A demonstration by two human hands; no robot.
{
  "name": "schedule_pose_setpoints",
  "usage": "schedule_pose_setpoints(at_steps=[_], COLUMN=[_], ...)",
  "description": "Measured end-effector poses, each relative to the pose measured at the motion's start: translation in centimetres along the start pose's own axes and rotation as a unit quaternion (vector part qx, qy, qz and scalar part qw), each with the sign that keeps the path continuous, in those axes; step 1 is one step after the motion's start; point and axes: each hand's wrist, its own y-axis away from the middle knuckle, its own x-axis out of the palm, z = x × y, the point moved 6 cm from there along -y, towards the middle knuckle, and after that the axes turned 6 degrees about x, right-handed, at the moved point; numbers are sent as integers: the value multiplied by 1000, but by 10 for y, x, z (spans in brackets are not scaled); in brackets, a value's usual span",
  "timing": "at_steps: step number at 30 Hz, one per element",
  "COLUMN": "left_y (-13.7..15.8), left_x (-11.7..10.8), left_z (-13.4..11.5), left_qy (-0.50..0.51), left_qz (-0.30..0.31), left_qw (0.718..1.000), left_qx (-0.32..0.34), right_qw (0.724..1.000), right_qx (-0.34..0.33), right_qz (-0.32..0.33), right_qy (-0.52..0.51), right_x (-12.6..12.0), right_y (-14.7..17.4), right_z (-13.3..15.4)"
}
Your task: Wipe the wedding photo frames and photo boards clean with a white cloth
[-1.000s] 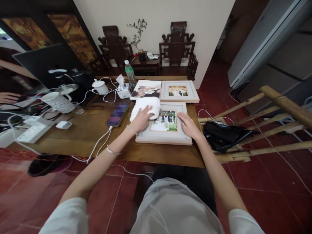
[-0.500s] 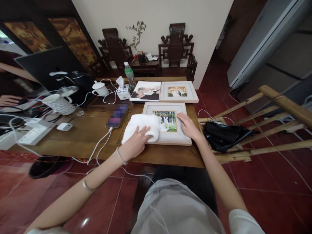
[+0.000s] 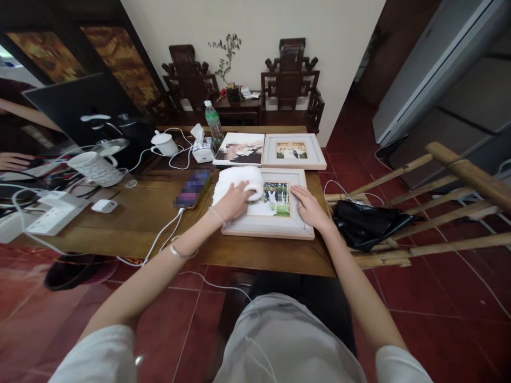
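Observation:
A picture frame point(image 3: 275, 227) with a pale mat and a photo of two people outdoors lies flat near the table's front edge. Over its upper left part is a folded white towel point(image 3: 233, 178), which covers that corner and some of the photo. My left hand point(image 3: 235, 203) holds the towel against the frame, thumb side at the towel's rolled edge. Flat along the frame's right side, my right hand point(image 3: 309, 208) rests with its fingers stretched out. Behind stand a second light frame point(image 3: 315, 158) and a photo panel point(image 3: 239, 149), side by side.
Left of the frame lies a phone point(image 3: 192, 189) on a charging cable. Farther off are a tissue box point(image 3: 203, 151), a green bottle point(image 3: 213, 122), cups and a power strip point(image 3: 51, 215). Another person's hand point(image 3: 16, 161) is at far left. A bamboo chair point(image 3: 451, 154) stands right.
My left hand has slid the towel away from me, up the frame's left side, uncovering the lower left corner. My right hand has stayed in place.

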Motion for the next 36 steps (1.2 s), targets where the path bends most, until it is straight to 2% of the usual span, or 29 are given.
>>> schedule_pose_setpoints(at_steps=[3, 6, 9, 14, 17, 19, 22, 26, 29, 32, 36], left_y=[-20, -17, 8, 71, 90, 87, 63, 26, 13, 14, 30], left_x=[2, 3, 2, -6, -12, -15, -18, -22, -22, -20, -19], left_z=[16, 13, -7, -52, -69, -78, -94, -129, -146, -144, -123], left_qy=[1, -1, -4, 17, 32, 36, 30, 29, 23, 3, -16], left_qz=[-19, -46, -44, -1, 31, 48, 55, 15, -23, -28, 9], left_qw=[1000, 999, 999, 999, 999, 998, 998, 996, 994, 995, 997], left_qx=[-13, -5, 10, 28, 28, 24, 24, 82, 104, 91, 70], right_qw=[1000, 1000, 1000, 1000, 1000, 1000, 1000, 1000, 1000, 1000, 1000], right_qx=[1, 0, 3, 9, 11, 12, 6, 1, 1, 6, 7], right_qz=[-2, 0, 2, -2, -7, -9, -12, -12, -9, -6, -7], right_qy=[-3, -6, -2, 1, 2, 7, 13, 13, 11, 24, 23], right_x=[0, 0, 0, 1, 2, 2, 1, 0, 0, 0, 1], right_y=[0, -1, -1, -1, -1, -1, -1, -1, -1, -2, -1], right_z=[-1, -1, 0, 2, 1, 1, 1, 1, 1, 2, 1])
